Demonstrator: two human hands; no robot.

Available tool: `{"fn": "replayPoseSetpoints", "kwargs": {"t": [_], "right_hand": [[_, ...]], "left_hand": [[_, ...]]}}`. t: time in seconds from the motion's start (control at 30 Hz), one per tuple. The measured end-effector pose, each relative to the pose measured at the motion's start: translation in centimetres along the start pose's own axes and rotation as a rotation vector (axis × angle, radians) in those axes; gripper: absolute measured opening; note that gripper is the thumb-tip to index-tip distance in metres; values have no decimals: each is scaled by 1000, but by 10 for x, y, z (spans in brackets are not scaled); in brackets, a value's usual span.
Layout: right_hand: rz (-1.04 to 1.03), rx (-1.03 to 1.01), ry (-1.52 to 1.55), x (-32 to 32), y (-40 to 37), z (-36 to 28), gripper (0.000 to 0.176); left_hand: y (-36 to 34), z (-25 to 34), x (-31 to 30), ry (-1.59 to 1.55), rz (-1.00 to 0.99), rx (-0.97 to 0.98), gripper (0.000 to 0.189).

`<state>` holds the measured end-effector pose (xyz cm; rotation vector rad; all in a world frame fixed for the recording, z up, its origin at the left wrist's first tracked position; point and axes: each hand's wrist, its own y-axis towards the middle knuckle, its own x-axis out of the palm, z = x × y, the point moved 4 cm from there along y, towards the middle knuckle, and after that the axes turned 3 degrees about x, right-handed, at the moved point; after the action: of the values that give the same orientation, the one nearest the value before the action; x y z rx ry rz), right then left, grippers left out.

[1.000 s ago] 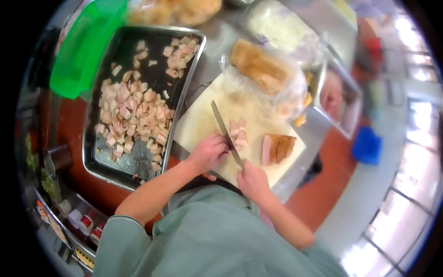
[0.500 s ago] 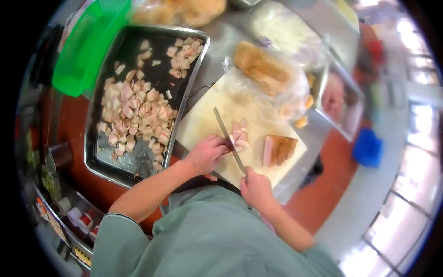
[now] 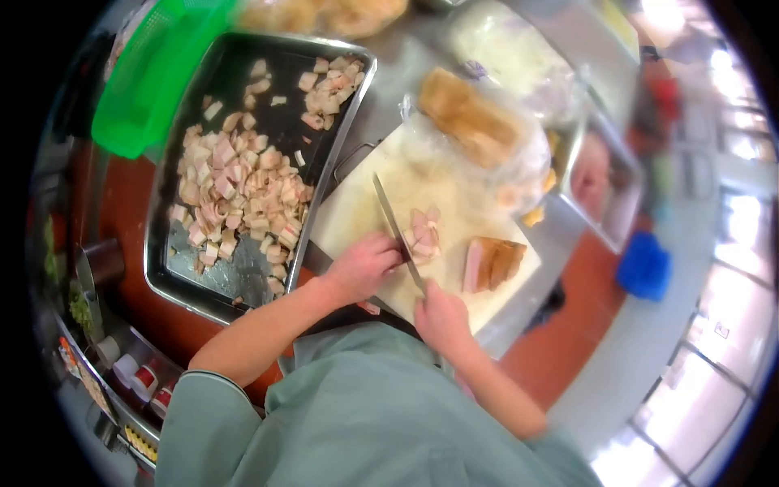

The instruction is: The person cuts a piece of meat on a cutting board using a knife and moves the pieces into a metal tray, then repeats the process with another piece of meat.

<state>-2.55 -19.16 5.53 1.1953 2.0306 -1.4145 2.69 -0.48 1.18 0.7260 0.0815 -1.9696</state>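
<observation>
A: Biggest first?
B: Metal tray (image 3: 284, 73), left of frame, diced meat (image 3: 243, 183) heaped inside. Then cutting board (image 3: 349, 211), centre. Bagged meat slab (image 3: 466, 114), upper centre-right, overlapping the board's top edge.
A: Brown-rinded meat block (image 3: 497, 264)?
B: Right part of the board, pink cut face to the left. Probably moderately heavy, firm, greasy; best held by the rind sides, clear of the slick face.
A: Knife (image 3: 388, 208)?
B: Slanting mid-board. Right hand (image 3: 445, 315) closed round the handle; looks stiff, handle's the only safe hold.
A: Left hand (image 3: 367, 264)?
B: Fingers bunched beside the blade; can't tell what's pinched.
A: Smallest?
B: Cut pieces (image 3: 423, 235), just right of the blade. Likely soft, slippery; light fingertip pinch.
</observation>
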Motion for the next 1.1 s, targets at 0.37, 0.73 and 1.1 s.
{"fn": "replayPoseSetpoints", "kwargs": {"t": [0.37, 0.73, 1.1], "right_hand": [[-17, -13, 71, -23, -10, -7, 31], [-4, -17, 89, -12, 22, -3, 30], [91, -65, 38, 16, 43, -11, 56]], "left_hand": [[-1, -5, -2, -8, 15, -30, 22], [1, -2, -4, -23, 38, -17, 18], [-8, 1, 6, 38, 13, -23, 18]]}}
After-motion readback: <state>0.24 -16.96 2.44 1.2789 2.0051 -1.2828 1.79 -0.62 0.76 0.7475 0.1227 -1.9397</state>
